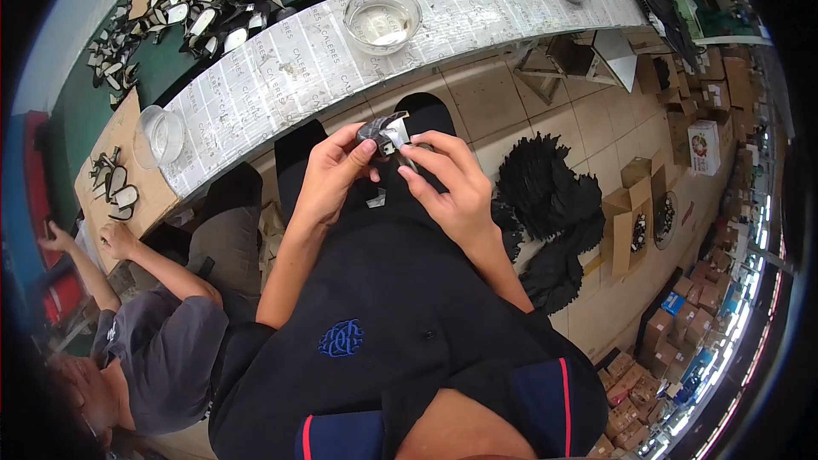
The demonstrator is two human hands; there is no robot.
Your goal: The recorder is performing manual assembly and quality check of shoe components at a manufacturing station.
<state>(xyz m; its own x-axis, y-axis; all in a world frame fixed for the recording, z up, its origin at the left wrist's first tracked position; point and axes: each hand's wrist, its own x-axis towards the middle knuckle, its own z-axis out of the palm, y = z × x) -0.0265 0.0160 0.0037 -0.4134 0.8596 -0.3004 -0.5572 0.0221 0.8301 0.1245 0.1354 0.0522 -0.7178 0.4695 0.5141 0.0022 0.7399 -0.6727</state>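
While the left hand (338, 169) pinches a black-and-white piece (395, 131) by the table's near edge (274, 115), the right hand (453, 179) does likewise.

A piece (390, 133) lies between both hands (335, 172); bench (477, 13) ahead.

Your bare left hand (341, 166) pinches between thumb and curled fingers; your bare right hand (456, 183) faces it closely, fingers bent; both bare forearms (290, 268) slant inward.

Dark lettering (331, 82) (repeated capitals) on bench covering (477, 10).
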